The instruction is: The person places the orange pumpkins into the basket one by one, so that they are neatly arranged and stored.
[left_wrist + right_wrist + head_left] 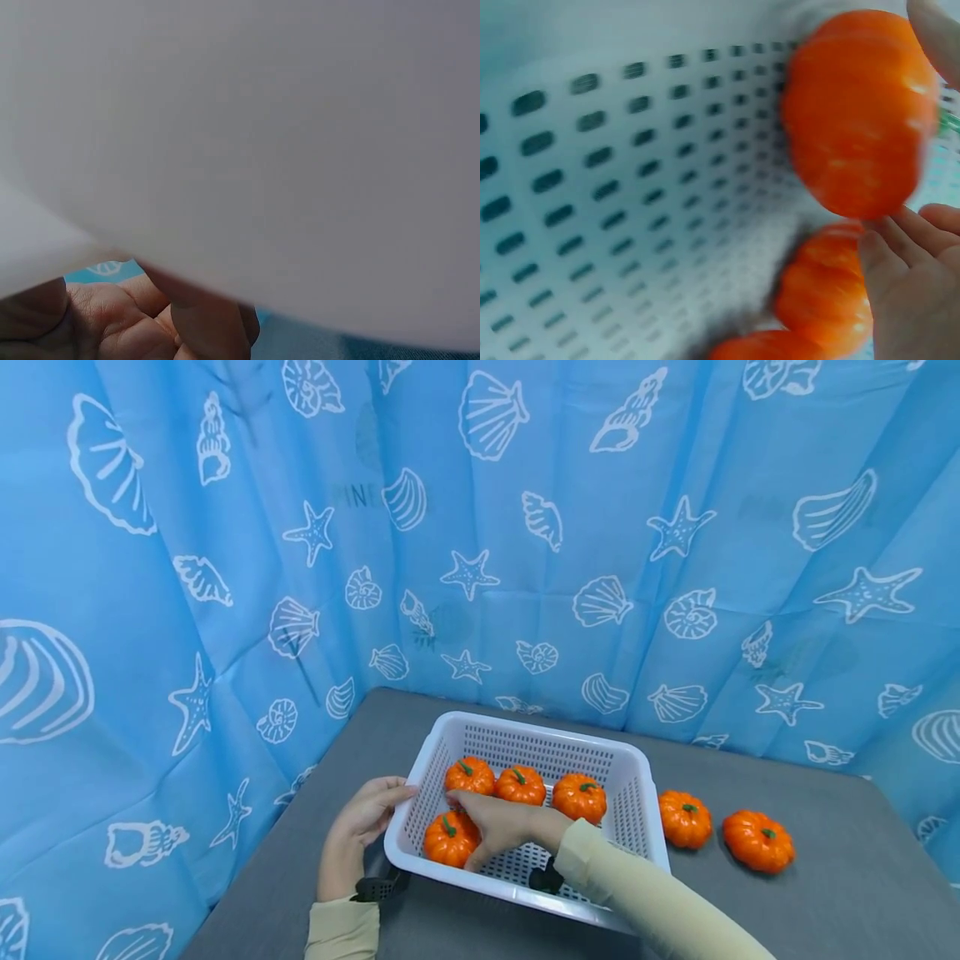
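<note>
Two pumpkins, one perhaps against the basket

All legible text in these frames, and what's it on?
"PINE": faint, on the blue fabric curtain with white seashell prints; any letters after it are unreadable.
Faint marks further right on it: unreadable.
White perforated plastic basket, glossy orange ribbed pumpkins: no text visible.
</note>
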The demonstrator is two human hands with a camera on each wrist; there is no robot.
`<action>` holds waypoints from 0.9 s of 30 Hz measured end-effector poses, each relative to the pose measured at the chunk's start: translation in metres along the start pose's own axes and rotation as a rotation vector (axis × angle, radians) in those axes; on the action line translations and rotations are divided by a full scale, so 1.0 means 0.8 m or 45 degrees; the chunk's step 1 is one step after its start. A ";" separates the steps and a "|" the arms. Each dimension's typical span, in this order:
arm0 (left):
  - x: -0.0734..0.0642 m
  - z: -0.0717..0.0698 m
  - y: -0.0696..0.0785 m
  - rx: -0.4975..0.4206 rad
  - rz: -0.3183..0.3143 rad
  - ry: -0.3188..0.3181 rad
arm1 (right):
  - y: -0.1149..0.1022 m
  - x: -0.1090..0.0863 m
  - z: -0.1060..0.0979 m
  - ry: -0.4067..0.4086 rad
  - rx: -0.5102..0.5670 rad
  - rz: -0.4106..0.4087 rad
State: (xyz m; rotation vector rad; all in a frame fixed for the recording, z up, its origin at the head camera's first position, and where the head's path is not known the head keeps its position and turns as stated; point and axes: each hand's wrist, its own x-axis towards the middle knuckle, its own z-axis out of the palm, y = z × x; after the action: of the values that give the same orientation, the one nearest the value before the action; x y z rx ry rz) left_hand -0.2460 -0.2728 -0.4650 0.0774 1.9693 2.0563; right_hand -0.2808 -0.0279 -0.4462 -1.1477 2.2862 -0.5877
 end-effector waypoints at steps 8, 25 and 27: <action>-0.001 0.001 0.000 0.002 0.012 -0.024 | -0.010 -0.037 -0.033 0.117 0.177 0.006; 0.000 -0.001 -0.004 -0.030 0.008 -0.018 | 0.040 -0.163 -0.086 0.740 0.335 -0.126; 0.001 -0.002 -0.003 -0.032 0.012 -0.023 | 0.048 -0.180 -0.089 0.818 0.343 -0.120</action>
State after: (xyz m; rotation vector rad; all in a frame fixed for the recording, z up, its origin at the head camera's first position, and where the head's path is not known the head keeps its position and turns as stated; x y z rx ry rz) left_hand -0.2465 -0.2742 -0.4676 0.0997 1.9351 2.0786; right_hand -0.2735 0.1224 -0.3775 -1.0357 2.5518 -1.4232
